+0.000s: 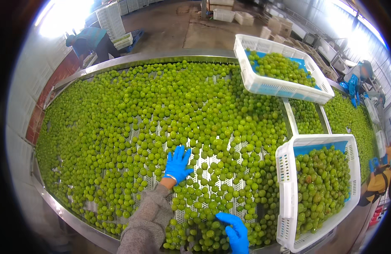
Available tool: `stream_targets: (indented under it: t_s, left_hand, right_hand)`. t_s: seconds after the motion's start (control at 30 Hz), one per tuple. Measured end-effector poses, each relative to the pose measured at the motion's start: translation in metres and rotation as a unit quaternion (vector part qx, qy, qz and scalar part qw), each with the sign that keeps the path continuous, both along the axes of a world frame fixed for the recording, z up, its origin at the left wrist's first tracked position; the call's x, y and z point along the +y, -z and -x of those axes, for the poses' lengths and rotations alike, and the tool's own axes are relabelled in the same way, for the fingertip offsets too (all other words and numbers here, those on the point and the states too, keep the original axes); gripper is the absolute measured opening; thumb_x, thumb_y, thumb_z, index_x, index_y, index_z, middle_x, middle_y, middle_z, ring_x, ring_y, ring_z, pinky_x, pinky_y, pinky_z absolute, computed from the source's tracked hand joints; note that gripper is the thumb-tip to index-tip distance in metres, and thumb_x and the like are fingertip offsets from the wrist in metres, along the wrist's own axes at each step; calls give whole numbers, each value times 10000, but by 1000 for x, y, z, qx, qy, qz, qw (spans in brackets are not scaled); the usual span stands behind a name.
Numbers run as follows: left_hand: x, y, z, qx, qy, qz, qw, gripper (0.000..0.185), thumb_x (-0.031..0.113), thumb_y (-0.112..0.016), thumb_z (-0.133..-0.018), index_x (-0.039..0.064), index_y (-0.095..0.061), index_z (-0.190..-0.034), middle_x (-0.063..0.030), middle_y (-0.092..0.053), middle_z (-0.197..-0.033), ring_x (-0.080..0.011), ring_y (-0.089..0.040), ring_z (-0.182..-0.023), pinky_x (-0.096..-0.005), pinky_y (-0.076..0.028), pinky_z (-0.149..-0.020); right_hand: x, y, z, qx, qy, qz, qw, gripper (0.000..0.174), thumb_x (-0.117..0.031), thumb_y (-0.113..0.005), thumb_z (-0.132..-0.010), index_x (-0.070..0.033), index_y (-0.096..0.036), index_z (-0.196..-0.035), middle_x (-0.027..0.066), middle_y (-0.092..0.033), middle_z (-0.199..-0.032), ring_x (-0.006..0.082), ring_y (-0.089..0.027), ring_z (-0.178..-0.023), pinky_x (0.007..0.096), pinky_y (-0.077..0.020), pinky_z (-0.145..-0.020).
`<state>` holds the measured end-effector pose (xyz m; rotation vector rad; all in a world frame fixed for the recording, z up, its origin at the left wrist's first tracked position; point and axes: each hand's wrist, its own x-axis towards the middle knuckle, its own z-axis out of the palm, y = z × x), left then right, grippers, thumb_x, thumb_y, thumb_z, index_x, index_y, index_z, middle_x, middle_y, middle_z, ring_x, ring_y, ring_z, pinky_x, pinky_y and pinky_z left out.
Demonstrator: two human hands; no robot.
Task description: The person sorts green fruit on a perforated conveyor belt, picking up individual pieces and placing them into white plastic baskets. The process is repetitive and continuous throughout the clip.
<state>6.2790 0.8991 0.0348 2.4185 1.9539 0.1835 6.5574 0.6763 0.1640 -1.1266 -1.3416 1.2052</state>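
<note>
My left hand [178, 165], in a blue glove below a grey sleeve, reaches out palm down with its fingers spread over the round green fruit [135, 133]. Some of the fruit lies by its fingers and thumb; none shows in its grip. Nearer to me, my right hand [235, 231] wears a blue glove too. Its index finger and thumb curve apart beside the fruit, with nothing seen between them. The fruit looks like green plums and lies loose on a perforated metal conveyor [208, 163], whose slats show through beneath and right of my left hand.
On my right, a white plastic crate [287, 190] holds browner fruit. Another crate [278, 90] of fruit sits farther back, above rails [290, 116] across the conveyor. A metal rim [71, 230] borders the belt. People [93, 41] work at far left and along the right.
</note>
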Motion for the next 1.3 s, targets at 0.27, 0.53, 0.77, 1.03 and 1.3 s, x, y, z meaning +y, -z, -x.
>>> stream_targets:
  t_s: [0.27, 0.53, 0.77, 1.03, 1.3]
  left_hand:
    - [-13, -1, 43, 50, -127, 0, 991, 861, 421, -681, -870, 258, -212, -1573, -199, -208, -1603, -398, -201, -1476, -608, -173, -1158]
    - [-50, -4, -45, -64, -86, -99, 989, 824, 365, -663, -881, 139, -251, -1558, -253, -267, -1558, -429, -299, -1420, -603, -297, -1080]
    - [-120, 4, -131, -29, 148, 53, 987, 847, 504, -607, -902, 192, -199, -1577, -137, -204, -1616, -400, -136, -1493, -602, -179, -1168]
    - [-113, 2, -58, 86, -26, -56, 994, 803, 457, -595, -925, 198, -203, -1576, -152, -201, -1616, -388, -150, -1493, -613, -166, -1158]
    - [-131, 30, -63, -37, -42, -164, 985, 554, 182, -639, -876, 158, -493, -1409, -139, -537, -1282, -334, -517, -1182, -494, -400, -991]
  right_hand:
    - [-7, 19, -33, -13, -14, 51, 999, 329, -146, -587, -917, -37, -653, -1220, 121, -635, -1237, 286, -562, -1187, 405, -431, -1029]
    - [-10, 38, -47, -32, 2, 49, 998, 300, -109, -613, -893, -54, -681, -1180, 121, -649, -1209, 277, -594, -1146, 388, -463, -994]
    - [-22, 28, -60, -54, 1, 35, 998, 276, -100, -609, -899, -63, -693, -1160, 113, -661, -1161, 263, -617, -1075, 369, -477, -952]
    - [-38, 26, -85, -72, 24, 44, 996, 251, -66, -603, -898, -57, -710, -1125, 100, -688, -1116, 237, -628, -1045, 355, -483, -931]
    - [-45, 27, -100, -83, 23, 27, 996, 230, -68, -597, -904, -55, -719, -1099, 107, -691, -1117, 253, -623, -1066, 361, -481, -939]
